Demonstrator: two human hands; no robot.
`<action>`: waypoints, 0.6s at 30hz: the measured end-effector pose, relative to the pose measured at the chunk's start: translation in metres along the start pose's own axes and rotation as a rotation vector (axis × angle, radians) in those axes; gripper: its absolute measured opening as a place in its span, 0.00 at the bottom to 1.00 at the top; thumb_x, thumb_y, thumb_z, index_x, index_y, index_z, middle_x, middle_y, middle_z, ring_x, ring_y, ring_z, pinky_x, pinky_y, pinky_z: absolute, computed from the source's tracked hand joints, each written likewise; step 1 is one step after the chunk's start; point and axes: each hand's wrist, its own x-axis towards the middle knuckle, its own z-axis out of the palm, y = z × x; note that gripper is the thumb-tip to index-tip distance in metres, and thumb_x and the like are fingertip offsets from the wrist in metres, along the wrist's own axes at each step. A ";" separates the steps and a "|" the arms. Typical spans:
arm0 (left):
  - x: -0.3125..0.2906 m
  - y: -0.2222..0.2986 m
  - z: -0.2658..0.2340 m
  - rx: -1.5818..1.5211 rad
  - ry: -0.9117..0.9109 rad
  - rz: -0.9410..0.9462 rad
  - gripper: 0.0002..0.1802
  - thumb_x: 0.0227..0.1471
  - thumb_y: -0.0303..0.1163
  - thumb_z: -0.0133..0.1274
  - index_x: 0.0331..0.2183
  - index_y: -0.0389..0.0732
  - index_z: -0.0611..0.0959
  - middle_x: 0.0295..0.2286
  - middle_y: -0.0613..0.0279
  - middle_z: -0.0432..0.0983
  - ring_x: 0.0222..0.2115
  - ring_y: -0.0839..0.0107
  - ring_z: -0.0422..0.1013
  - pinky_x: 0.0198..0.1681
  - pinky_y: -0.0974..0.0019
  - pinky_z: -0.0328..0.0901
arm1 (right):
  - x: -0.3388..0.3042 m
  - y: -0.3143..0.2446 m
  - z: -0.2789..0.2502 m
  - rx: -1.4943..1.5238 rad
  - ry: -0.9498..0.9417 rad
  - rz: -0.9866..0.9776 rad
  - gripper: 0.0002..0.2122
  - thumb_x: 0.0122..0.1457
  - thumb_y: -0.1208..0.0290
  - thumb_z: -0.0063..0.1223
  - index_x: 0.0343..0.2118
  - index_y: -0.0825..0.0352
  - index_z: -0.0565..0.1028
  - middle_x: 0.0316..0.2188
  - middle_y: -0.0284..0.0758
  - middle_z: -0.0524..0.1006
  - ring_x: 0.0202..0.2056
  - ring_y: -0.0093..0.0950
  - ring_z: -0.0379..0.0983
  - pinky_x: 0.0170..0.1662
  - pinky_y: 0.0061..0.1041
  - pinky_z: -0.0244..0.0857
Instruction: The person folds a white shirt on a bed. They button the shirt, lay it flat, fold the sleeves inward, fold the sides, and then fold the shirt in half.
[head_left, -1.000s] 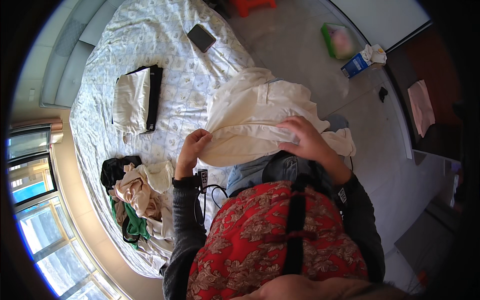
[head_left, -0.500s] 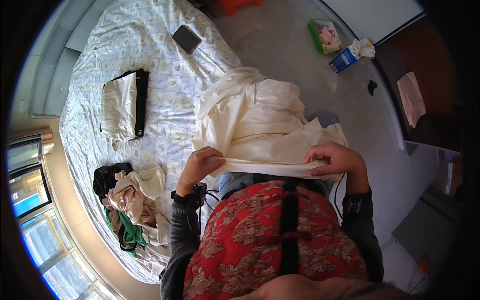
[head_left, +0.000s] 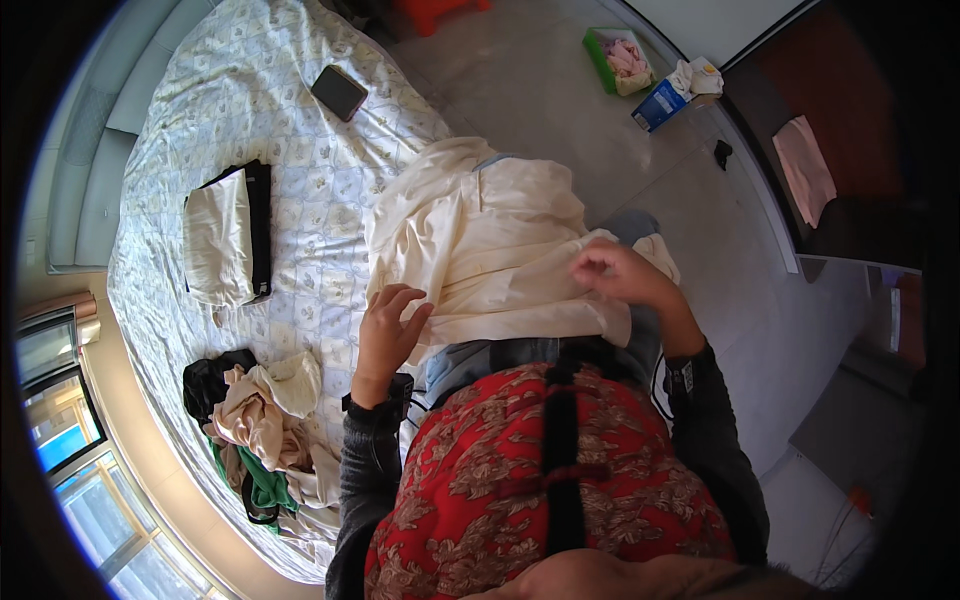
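A cream-white garment (head_left: 510, 255) with a waistband and buttons lies spread over my lap and the edge of the bed. Its lower hem runs straight across in front of my body. At the hem's left end, my left hand (head_left: 390, 330) is open, its thumb and fingers apart and nothing held. Over the right part of the cloth hovers my right hand (head_left: 617, 272), a little blurred, with loosely bent fingers and no cloth in them. Under the garment my blue jeans (head_left: 455, 365) show in part.
On the patterned bed sheet (head_left: 310, 240) lie a folded stack of clothes (head_left: 220, 238), a dark phone (head_left: 340, 93) and a heap of crumpled clothes (head_left: 265, 420). A green box (head_left: 603, 62) with pink cloth and a blue box (head_left: 658, 106) stand on the floor. Pink cloth (head_left: 803, 170) rests on dark furniture.
Both hands have let go of the hem, which now lies flatter on my lap. My right hand has risen up and to the left over the cloth; the whole view has shifted slightly.
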 end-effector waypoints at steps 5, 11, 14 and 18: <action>0.031 0.037 0.036 -0.290 -0.298 0.298 0.17 0.51 0.34 0.59 0.43 0.38 0.81 0.44 0.51 0.76 0.46 0.53 0.70 0.51 0.58 0.64 | 0.007 0.015 0.022 -0.461 0.188 -0.313 0.12 0.56 0.62 0.57 0.36 0.65 0.79 0.33 0.41 0.78 0.34 0.36 0.74 0.41 0.33 0.67; 0.036 0.033 0.045 -0.518 -0.601 0.089 0.15 0.55 0.34 0.55 0.41 0.34 0.81 0.39 0.51 0.77 0.43 0.54 0.71 0.46 0.57 0.65 | -0.036 0.037 0.037 -0.233 -0.105 0.079 0.16 0.60 0.58 0.48 0.31 0.68 0.79 0.32 0.45 0.77 0.36 0.45 0.74 0.40 0.39 0.66; 0.027 0.014 0.047 -0.326 -0.381 -0.073 0.16 0.51 0.34 0.59 0.40 0.35 0.80 0.35 0.50 0.76 0.39 0.54 0.72 0.43 0.56 0.66 | -0.026 0.055 0.049 -0.214 0.154 -0.003 0.13 0.59 0.63 0.50 0.31 0.70 0.78 0.32 0.46 0.75 0.37 0.45 0.73 0.39 0.39 0.67; 0.019 -0.017 0.060 0.134 0.132 0.035 0.19 0.45 0.33 0.62 0.40 0.37 0.78 0.30 0.51 0.74 0.33 0.53 0.72 0.39 0.55 0.67 | -0.004 0.069 0.052 -0.248 0.520 0.063 0.12 0.54 0.67 0.55 0.40 0.65 0.76 0.37 0.44 0.73 0.39 0.44 0.73 0.41 0.38 0.67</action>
